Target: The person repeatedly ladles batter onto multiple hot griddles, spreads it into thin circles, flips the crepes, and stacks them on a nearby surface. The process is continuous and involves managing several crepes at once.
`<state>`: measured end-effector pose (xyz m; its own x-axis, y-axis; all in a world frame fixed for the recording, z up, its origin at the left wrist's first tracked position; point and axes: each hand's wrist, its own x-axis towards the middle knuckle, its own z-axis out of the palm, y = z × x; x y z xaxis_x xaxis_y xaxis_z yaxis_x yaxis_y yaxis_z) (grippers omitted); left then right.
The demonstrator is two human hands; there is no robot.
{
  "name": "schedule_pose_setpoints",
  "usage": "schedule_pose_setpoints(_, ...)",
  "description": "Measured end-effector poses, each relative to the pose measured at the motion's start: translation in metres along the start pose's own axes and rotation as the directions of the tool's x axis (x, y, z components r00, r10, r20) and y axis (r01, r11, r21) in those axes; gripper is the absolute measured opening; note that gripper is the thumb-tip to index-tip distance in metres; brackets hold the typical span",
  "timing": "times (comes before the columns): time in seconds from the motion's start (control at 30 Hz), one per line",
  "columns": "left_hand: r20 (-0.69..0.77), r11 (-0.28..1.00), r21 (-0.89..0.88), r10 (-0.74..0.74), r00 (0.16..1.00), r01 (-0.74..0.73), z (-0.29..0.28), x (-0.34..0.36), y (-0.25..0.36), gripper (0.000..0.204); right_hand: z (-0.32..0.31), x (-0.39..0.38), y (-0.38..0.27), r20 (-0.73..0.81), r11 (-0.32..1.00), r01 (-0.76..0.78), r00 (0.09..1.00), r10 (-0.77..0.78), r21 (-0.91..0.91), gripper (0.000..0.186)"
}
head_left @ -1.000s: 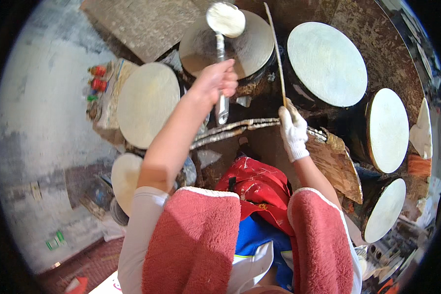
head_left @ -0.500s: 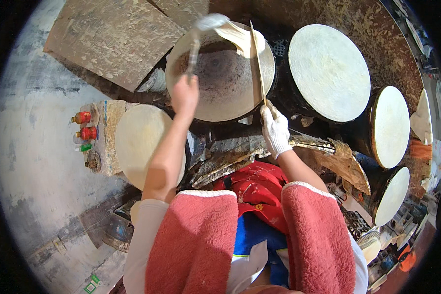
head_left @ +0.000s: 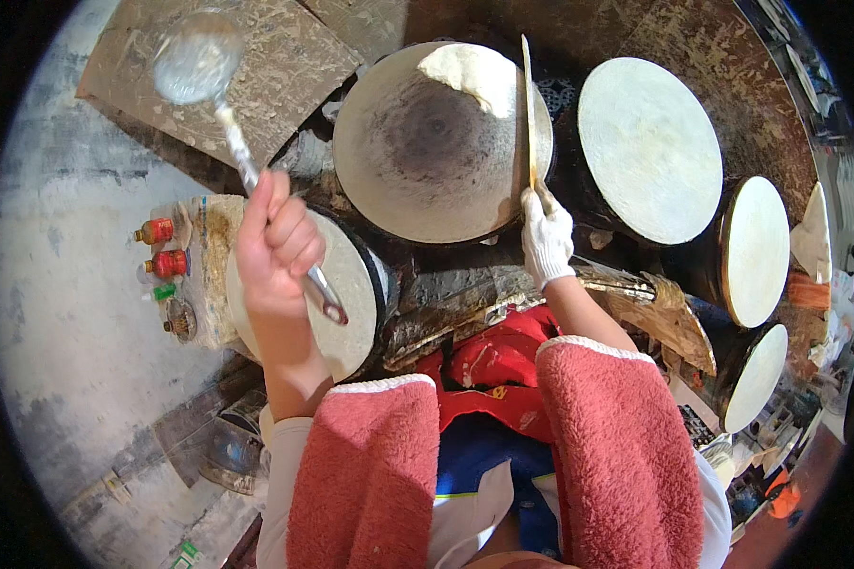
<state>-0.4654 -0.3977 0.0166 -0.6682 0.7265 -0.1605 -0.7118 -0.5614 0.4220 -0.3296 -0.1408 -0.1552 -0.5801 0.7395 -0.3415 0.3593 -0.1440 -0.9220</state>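
My bare left hand (head_left: 280,242) is closed round the handle of a metal ladle (head_left: 197,59). Its batter-smeared bowl is raised at the far left, slightly blurred. My right hand (head_left: 547,237), in a white glove, grips the near end of a long thin wooden spreader (head_left: 528,114). The strip lies across the right side of a round griddle (head_left: 417,180), pointing away from me. At the griddle's far edge, just left of the spreader, sits a thick pool of pale batter (head_left: 470,76). The rest of that griddle shows a dark, dry centre.
A griddle covered with a white sheet of batter (head_left: 650,152) stands to the right. Two more pale round griddles (head_left: 757,251) follow along that side. Below my left hand lies another pale griddle (head_left: 346,308). Red-capped bottles (head_left: 168,264) stand left of it. A brown board (head_left: 285,95) lies behind.
My left hand has swung the ladle away from the griddle to the left. The batter that was pouring from it now lies on the griddle. The spreader has shifted slightly right.
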Motion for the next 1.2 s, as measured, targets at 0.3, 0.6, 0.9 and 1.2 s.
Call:
schedule_pose_setpoints(0.3,-0.322,1.000,0.005,0.026,0.946,-0.026,-0.004,-0.055,-0.020,0.034,0.035,0.023,-0.024,0.367,0.952,0.098,0.930,0.016,-0.290,0.046)
schedule_pose_setpoints(0.6,-0.530,0.976,0.218,0.125,0.839,-0.008,-0.022,-0.122,-0.048,0.041,0.002,0.059,-0.031,0.539,0.916,0.210,0.842,0.008,-0.341,0.043)
schedule_pose_setpoints(0.9,-0.743,0.978,0.159,0.208,0.636,-0.134,-0.007,-0.148,-0.093,0.044,-0.013,0.140,-0.063,0.541,0.894,0.246,0.841,-0.005,-0.375,0.041)
schedule_pose_setpoints(1.2,-0.777,0.970,0.126,0.228,0.587,-0.210,0.009,-0.147,-0.126,0.043,-0.008,0.148,-0.072,0.883,0.706,0.591,0.459,0.104,-0.390,0.040)
